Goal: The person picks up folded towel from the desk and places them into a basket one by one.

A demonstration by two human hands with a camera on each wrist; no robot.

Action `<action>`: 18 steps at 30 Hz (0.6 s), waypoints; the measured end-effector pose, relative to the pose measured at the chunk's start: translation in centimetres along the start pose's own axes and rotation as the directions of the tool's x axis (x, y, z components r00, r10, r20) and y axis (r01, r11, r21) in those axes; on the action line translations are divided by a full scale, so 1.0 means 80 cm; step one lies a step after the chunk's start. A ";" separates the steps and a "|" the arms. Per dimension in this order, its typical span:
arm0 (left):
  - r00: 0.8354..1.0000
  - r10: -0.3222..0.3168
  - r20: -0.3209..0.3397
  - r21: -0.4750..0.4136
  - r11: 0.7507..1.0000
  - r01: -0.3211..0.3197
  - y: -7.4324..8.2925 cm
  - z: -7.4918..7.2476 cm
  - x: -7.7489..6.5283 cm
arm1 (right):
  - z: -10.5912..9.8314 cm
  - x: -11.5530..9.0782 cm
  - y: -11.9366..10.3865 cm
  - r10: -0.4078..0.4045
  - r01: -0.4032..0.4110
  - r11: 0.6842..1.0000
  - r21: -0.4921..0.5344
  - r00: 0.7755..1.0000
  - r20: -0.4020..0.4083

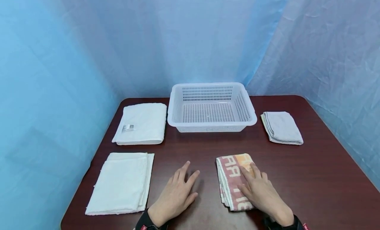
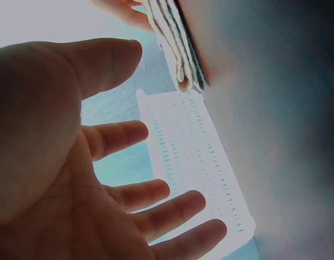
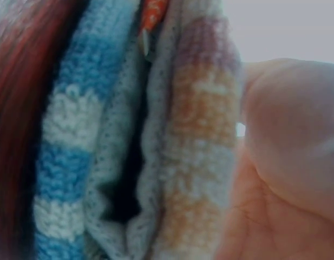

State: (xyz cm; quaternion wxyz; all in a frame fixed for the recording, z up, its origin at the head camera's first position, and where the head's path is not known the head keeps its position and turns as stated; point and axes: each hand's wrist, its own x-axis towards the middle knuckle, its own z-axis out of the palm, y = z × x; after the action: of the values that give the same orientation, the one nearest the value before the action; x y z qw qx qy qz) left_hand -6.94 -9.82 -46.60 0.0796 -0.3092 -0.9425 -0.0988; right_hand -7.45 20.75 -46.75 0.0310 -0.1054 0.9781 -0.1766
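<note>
In the head view, the right hand rests with relaxed fingers on the patterned cloth, folded on the table, without gripping it. The left hand, its fingers spread, holds nothing. Behind stands the basket. In the left wrist view, the left hand's fingers are well separated before the basket. In the right wrist view, the patterned cloth's layers are beside the right hand; its fingertips are hidden.

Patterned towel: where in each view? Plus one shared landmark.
Head: patterned towel right of bottom centre, right hand on it.
Left wrist: towel edge-on, top centre.
Right wrist: towel close up, left and centre.
Landmark: right hand, visible in all three.
</note>
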 end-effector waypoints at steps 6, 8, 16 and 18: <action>1.000 0.009 0.004 -0.001 1.000 -0.009 -0.001 -0.001 0.001 | 0.000 0.002 -0.004 -0.006 0.006 1.000 -0.006 1.000 -0.001; 1.000 0.011 0.002 -0.001 1.000 -0.011 -0.001 -0.001 0.002 | 0.001 0.002 -0.004 -0.007 0.007 1.000 -0.008 1.000 0.000; 1.000 0.025 0.009 -0.018 1.000 -0.025 0.001 0.000 0.005 | 0.000 0.003 -0.005 -0.008 0.008 1.000 -0.011 1.000 0.003; 1.000 0.028 0.012 -0.021 0.999 -0.028 0.002 0.000 0.005 | 0.000 0.003 -0.005 -0.007 0.007 1.000 -0.013 1.000 0.002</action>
State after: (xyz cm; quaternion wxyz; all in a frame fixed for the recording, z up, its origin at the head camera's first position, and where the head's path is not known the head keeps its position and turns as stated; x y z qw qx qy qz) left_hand -7.20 -9.46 -46.51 0.0722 -0.3238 -0.9375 -0.1054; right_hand -7.62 20.31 -46.57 0.0308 -0.1094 0.9789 -0.1701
